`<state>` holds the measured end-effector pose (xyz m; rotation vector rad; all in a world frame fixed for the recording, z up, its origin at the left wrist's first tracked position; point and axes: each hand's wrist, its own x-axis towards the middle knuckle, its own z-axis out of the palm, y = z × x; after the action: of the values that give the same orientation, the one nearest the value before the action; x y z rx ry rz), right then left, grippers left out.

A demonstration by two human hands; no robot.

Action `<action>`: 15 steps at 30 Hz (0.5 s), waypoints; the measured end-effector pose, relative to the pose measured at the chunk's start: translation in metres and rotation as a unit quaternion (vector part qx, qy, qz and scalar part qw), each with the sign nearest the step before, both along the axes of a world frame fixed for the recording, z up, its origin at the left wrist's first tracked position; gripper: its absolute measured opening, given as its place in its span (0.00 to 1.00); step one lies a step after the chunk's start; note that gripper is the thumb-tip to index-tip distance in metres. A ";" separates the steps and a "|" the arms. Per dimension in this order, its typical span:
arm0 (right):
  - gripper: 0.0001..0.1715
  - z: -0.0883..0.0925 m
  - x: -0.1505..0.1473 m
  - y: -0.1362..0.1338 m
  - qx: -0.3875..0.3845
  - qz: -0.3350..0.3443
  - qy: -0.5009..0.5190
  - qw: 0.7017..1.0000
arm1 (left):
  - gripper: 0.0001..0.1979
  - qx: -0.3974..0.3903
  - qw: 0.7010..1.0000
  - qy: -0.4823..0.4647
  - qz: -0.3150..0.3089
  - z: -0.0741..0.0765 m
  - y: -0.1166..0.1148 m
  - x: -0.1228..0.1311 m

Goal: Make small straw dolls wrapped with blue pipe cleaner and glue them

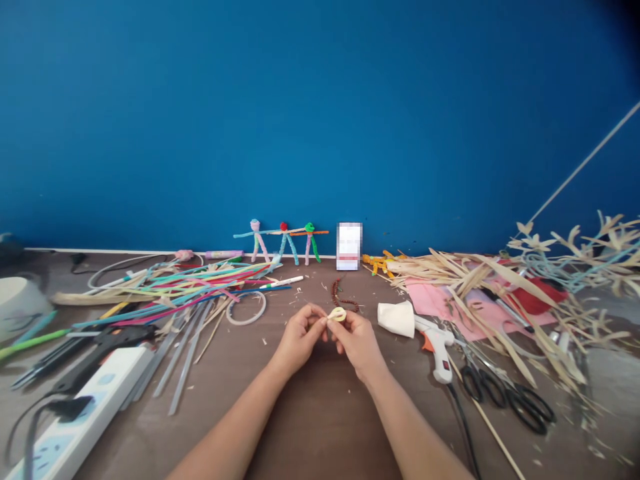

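Observation:
Between my two hands, above the middle of the brown table, is a small pale yellow loop of strip. My left hand pinches the loop's left end between thumb and fingertips. From the other side, my right hand grips it with thumb and index finger, the other fingers curled beneath. Just behind my hands lies a string of dark red-brown beads, partly hidden by the loop and fingers.
On the right are a white glue gun, black-handled scissors, pink sheet and dried strips. Left are coloured stems, clear glue sticks and a power strip. Pipe-cleaner figures and a phone stand behind.

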<state>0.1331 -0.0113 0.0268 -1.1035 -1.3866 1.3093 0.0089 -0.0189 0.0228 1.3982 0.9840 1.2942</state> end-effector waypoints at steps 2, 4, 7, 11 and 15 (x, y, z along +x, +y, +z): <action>0.13 -0.001 0.000 0.000 0.004 -0.003 -0.005 1.000 | 0.08 -0.005 1.000 0.000 -0.001 0.000 0.000 0.000; 0.14 -0.002 0.001 0.000 0.009 -0.010 -0.012 1.000 | 0.07 -0.005 1.000 0.003 0.000 0.000 0.000 0.000; 0.15 -0.003 0.002 0.000 0.020 -0.014 -0.020 0.999 | 0.07 -0.008 1.000 -0.009 -0.007 0.001 0.000 0.001; 0.15 -0.002 0.001 -0.001 0.032 -0.013 -0.016 0.999 | 0.06 -0.023 0.998 -0.045 -0.028 0.001 0.000 0.002; 0.11 0.001 0.000 -0.001 0.038 -0.004 -0.007 0.999 | 0.06 -0.033 0.997 -0.062 -0.023 -0.001 0.002 0.001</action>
<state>0.1327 -0.0128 0.0276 -1.0683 -1.4281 1.2353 0.0103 -0.0174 0.0215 1.2674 0.8965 1.2870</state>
